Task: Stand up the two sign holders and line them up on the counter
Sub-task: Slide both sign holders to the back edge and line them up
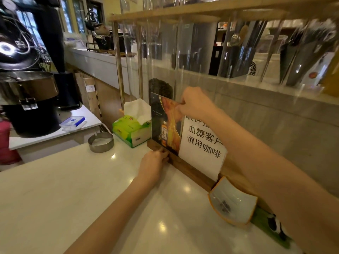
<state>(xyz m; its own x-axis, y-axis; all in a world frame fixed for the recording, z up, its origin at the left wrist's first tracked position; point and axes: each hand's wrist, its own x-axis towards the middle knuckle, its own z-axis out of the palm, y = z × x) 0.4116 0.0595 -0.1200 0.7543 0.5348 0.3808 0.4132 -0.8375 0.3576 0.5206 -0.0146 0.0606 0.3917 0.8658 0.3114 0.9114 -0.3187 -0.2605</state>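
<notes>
White, glossy stone forms the desk (pixel 55 195) surface. Two sign holders stand upright along its far edge, against the grey wall panel.

The left sign holder (pixel 163 125) carries a dark poster showing a bottle, set in a wooden base. The right sign holder (pixel 203 143) carries a white sheet with black printed characters; its wooden base continues in line with the first. The two panels overlap slightly where they meet.

Left hand (pixel 153 165): positioned at the wooden base of the left sign holder, fingers closed narrowly on the base edge, in contact with it.

Right hand (pixel 192 104): positioned at the top edge of the panels, where they meet, fingers pinched on that edge. The forearm crosses in front of the right sign holder.

Adjacent items:
- A green tissue box (pixel 131 131) stands just beside the left sign holder, toward the far left corner.
- A round metal ashtray (pixel 100 142) sits near the tissue box, at the left edge.
- A white curved dish (pixel 233 202) with an orange rim rests just beside the base of the right sign holder.
</notes>
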